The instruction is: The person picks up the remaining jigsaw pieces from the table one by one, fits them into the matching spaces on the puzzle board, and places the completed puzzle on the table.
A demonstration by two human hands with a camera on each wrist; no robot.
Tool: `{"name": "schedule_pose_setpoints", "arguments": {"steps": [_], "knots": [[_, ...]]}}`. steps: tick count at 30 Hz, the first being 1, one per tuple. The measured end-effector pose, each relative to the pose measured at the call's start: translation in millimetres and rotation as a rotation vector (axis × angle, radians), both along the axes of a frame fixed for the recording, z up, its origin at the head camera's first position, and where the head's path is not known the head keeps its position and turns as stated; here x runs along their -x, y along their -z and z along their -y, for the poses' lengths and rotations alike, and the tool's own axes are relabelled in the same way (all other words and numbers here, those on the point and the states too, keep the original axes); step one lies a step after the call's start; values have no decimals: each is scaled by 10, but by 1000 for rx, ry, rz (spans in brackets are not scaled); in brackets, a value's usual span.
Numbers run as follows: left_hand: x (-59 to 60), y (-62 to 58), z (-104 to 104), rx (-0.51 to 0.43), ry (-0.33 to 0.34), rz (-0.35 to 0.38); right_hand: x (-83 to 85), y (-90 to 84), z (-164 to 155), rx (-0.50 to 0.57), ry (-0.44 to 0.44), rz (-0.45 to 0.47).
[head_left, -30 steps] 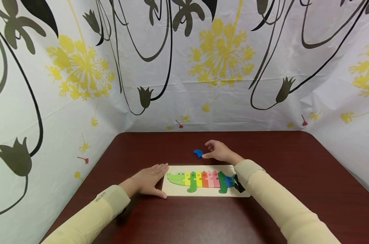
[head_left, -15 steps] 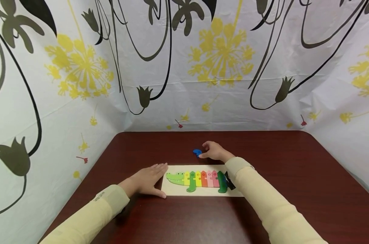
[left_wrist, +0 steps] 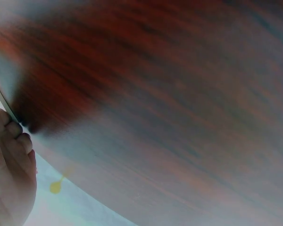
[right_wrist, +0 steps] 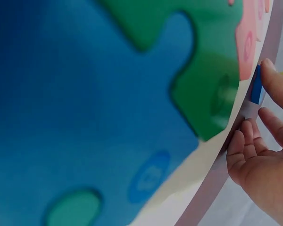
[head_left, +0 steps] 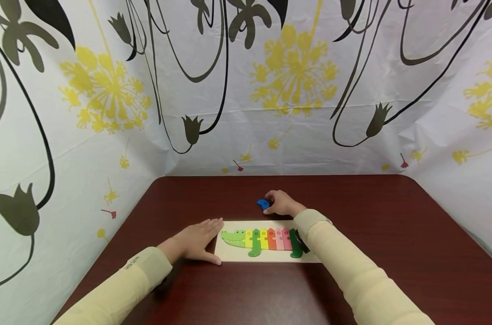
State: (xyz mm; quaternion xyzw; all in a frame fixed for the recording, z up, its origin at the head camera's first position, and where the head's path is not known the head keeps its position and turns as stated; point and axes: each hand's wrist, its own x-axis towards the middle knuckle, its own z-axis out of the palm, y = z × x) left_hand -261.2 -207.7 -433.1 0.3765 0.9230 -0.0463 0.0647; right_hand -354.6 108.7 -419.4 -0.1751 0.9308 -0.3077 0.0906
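My right sleeve (head_left: 331,253) covers the crocodile puzzle's (head_left: 262,239) tail end. On the left wrist view the counter (left_wrist: 170,94) is a blur. I can't tell whether my right hand (head_left: 280,203) actually grips the small blue piece (head_left: 263,204).

I see a dark red-brown table (head_left: 392,234) with rounded far corners. A white sheet (head_left: 294,90) printed with yellow dandelion heads and black tulip stems walls it on three sides; it looks like creased paper, though I can't be sure.
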Motion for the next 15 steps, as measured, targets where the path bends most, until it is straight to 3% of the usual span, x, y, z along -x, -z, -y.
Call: {"name": "schedule_pose_setpoints", "arguments": {"steps": [15], "knots": [[-11,2,-2,5,0,-2,-3,40,67,-19,8,-17]]}}
